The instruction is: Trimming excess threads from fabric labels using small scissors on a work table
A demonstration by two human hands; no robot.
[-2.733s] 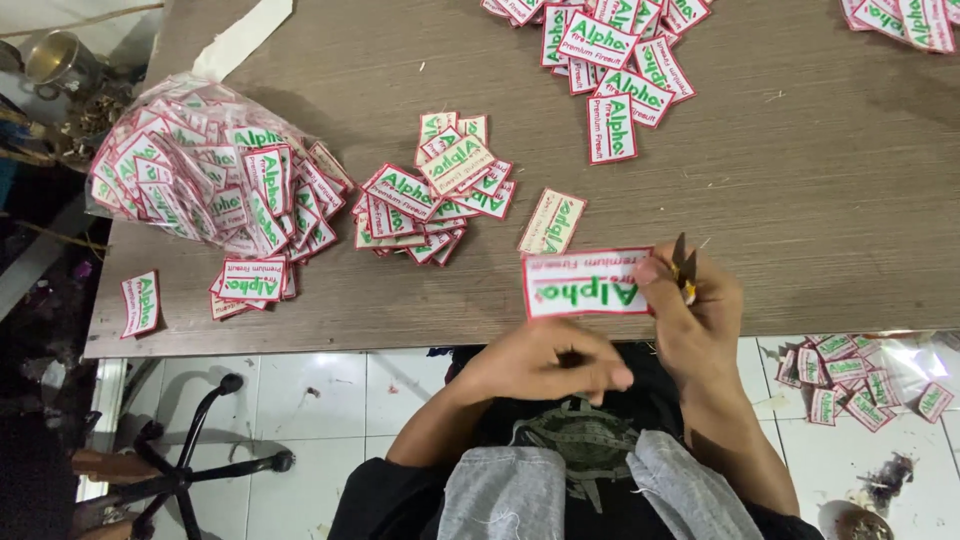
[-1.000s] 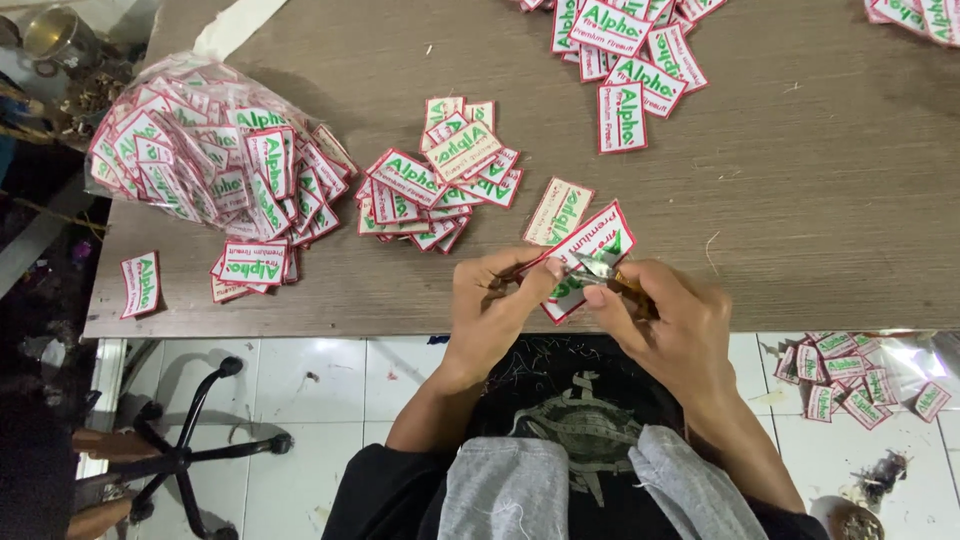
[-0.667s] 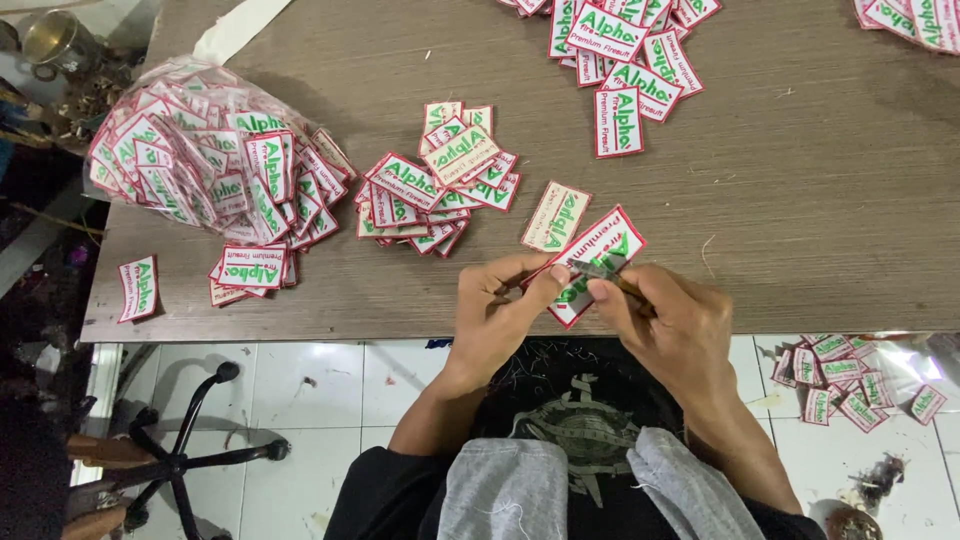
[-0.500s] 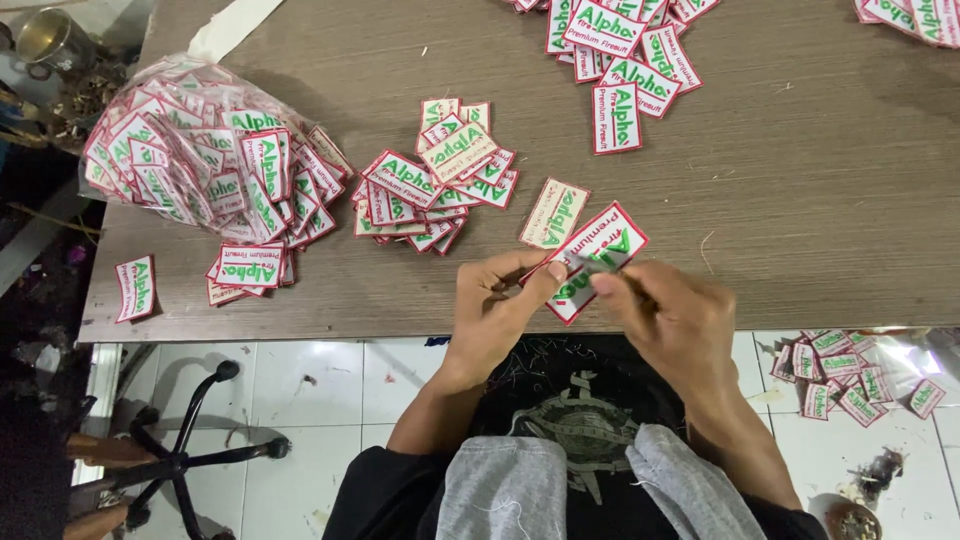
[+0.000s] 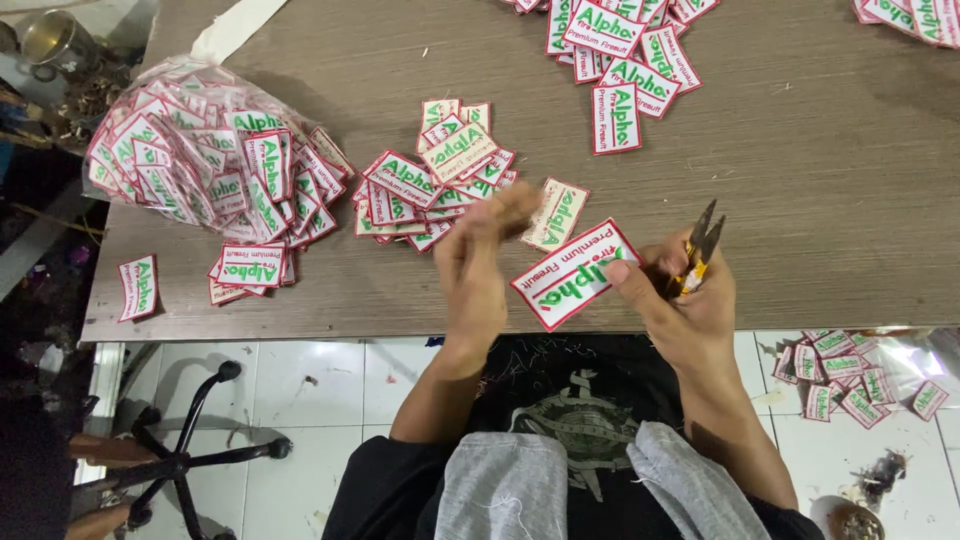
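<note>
A white rectangular embroidered patch (image 5: 572,273) with a red border and green lettering hangs just over the near edge of the wooden table (image 5: 800,170). My right hand (image 5: 685,305) pinches the patch's right end with the thumb and also grips small yellow-handled thread snips (image 5: 700,245), blades pointing up. My left hand (image 5: 478,262) is off the patch, just to its left, blurred, with its fingers drawn together and lifted towards a loose patch (image 5: 556,213) lying face down.
A clear bag stuffed with patches (image 5: 190,150) lies at the left, with a loose heap (image 5: 430,180) in the middle and more patches (image 5: 620,50) at the far edge. One patch (image 5: 138,288) sits alone at the near left. Patches (image 5: 850,370) litter the tiled floor; a chair base (image 5: 190,455) stands lower left.
My left hand has let go of the patch and swung up and to the left. The patch now stays in my right hand alone, turned flatter, with the snips raised.
</note>
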